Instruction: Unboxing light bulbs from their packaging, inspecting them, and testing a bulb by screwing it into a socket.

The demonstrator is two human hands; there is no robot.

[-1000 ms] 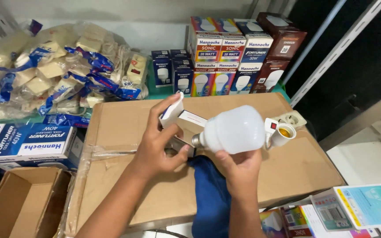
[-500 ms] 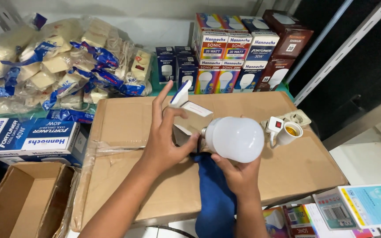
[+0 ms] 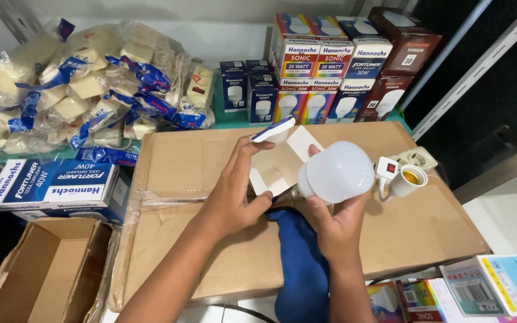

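Both forearms enter from bottom centre; left hand [image 3: 234,200] fingers curled gripping, right hand [image 3: 337,222] cupped upward, closed.

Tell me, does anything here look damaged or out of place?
Nothing looks broken. The right hand holds a whole white bulb; the left hand holds its opened box. Only the bagged goods lie in a loose heap.

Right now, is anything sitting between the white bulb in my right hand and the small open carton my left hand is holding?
Nothing visible does. The right hand holds the white LED bulb with its base turned toward the open bulb carton in the left hand; the carton's flaps are folded back, and no object lies between them.
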